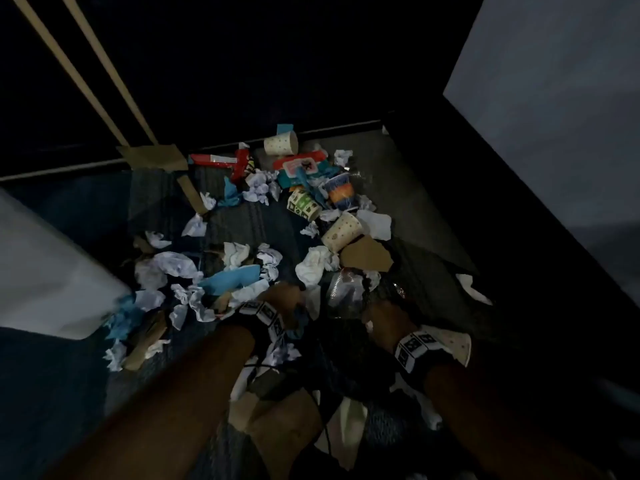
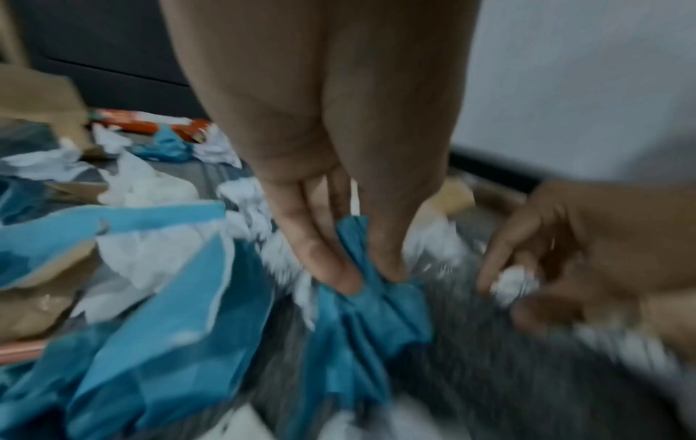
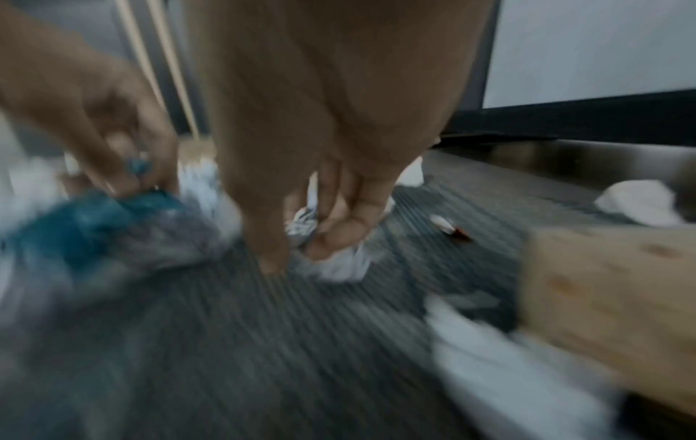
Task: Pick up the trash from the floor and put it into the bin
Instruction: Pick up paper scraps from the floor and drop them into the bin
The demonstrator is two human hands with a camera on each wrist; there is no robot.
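Head view: I have both hands down in the litter at lower centre of frame. My left hand (image 1: 277,299) sits by a blue sheet, my right hand (image 1: 384,317) just right of it by clear plastic and white scraps. Trash covers the carpet (image 1: 239,223) from mid-frame up to the dark wall: paper cups (image 1: 341,230), red wrappers, cardboard, paper balls. No bin I can name; the pale shape at left edge might be one, too dim to say.

Left wrist view: left fingers (image 2: 331,268) pinch a blue paper (image 2: 361,315) at its gathered top, thumb against fingertips. Grabbing the bunched end lets the rest trail, so the long axis runs from the pinch in mid-frame down toward the bottom edge, fanning out below. It looks partly lifted, lower end probably on the carpet; blur hides that. Right hand (image 2: 587,262) shows at right edge, fingers curled round a white wad (image 2: 516,282).

Right wrist view: right fingers (image 3: 339,226) clench the white wad (image 3: 335,259) at frame centre, low on the carpet (image 3: 263,342). It is a crumpled lump, no clear long axis. Two hands working at once means two pieces per trip. Left hand (image 3: 124,154) at upper left grips the blue paper (image 3: 94,220).
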